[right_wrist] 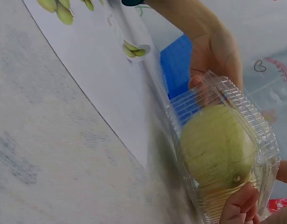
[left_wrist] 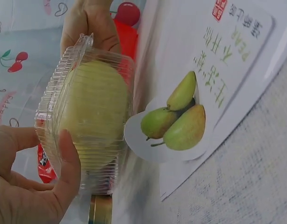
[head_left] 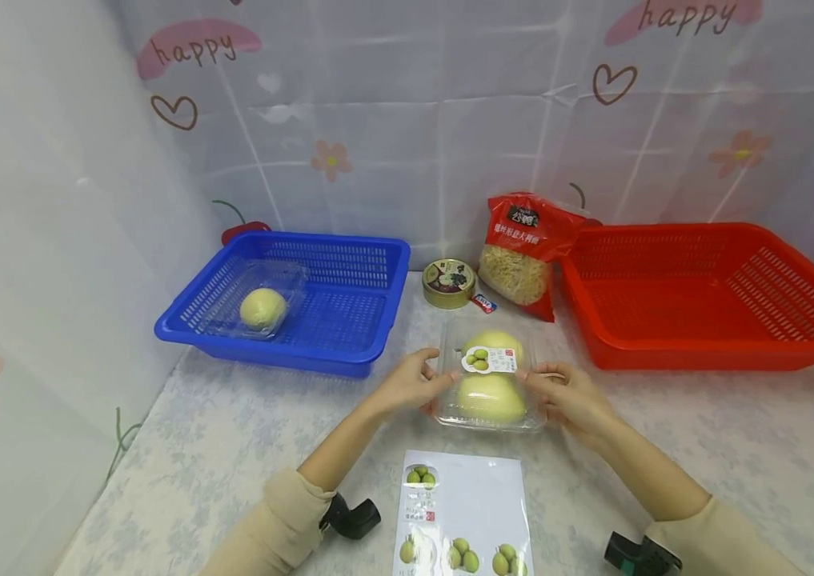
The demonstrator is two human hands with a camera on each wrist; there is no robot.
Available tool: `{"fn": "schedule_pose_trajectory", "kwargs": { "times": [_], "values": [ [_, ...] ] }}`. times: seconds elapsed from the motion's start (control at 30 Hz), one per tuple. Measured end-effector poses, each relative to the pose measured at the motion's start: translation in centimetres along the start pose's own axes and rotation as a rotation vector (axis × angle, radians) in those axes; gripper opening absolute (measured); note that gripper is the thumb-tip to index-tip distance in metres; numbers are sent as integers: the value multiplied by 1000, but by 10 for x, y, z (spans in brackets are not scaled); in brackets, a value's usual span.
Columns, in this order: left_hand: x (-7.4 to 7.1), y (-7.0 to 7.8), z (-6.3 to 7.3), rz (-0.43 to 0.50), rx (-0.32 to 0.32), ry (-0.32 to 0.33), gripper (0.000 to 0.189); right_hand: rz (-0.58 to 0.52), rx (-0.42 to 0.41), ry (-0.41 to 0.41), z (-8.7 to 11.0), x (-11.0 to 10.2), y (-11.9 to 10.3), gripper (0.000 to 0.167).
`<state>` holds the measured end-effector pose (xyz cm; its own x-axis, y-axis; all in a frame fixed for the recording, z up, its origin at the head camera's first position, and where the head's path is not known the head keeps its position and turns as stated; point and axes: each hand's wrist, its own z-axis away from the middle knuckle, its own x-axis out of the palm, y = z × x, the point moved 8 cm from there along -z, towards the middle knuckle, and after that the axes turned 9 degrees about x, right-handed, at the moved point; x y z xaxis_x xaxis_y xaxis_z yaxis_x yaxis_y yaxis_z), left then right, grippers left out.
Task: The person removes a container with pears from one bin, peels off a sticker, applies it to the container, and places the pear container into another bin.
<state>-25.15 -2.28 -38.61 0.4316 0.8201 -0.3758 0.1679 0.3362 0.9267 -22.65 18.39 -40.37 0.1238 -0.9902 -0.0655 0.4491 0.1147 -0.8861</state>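
A clear plastic clamshell box (head_left: 491, 422) is between my two hands, above the patterned tabletop. Inside lie two large, round, pale yellow-green fruits (head_left: 491, 398), and across the lid sits a white label (head_left: 499, 360) with a pear picture. My left hand (head_left: 412, 384) grips the box's left side, thumb on the lid; in the left wrist view its thumb and fingers (left_wrist: 68, 163) pinch the ribbed edge. The right hand (head_left: 571, 398) holds the opposite side, thumb likewise near the label. Closer to me lies a white sheet of pear stickers (head_left: 475, 500).
At the left stands a blue basket (head_left: 270, 354) holding another clear box with one pale fruit (head_left: 262, 309). A red basket (head_left: 695, 354) is at the right. Between them are a round tin (head_left: 448, 282), a small wrapped packet (head_left: 483, 303) and a red pasta bag (head_left: 525, 248).
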Motion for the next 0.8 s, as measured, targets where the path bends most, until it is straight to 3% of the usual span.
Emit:
{"fn": "schedule_pose_trajectory", "kwargs": {
  "times": [0.1, 0.2, 0.33, 0.43, 0.6, 0.8],
  "values": [
    [1, 5, 3, 68, 12, 36, 71, 36, -70, 7, 5, -4, -14, 48],
    [2, 13, 5, 137, 42, 85, 72, 138, -167, 45, 13, -8, -32, 55],
    [3, 31, 6, 192, 117, 164, 72, 291, -294, 120, 26, -17, -58, 59],
    [5, 49, 5, 221, 189, 208, 71, 347, -356, 155, 36, -28, -75, 57],
    [15, 78, -3, 276, 292, 230, 73, 355, -361, 212, 43, -52, -93, 57],
    [34, 104, -23, 315, 356, 235, 75, 321, -321, 285, 44, -88, -103, 61]
  ]
}}
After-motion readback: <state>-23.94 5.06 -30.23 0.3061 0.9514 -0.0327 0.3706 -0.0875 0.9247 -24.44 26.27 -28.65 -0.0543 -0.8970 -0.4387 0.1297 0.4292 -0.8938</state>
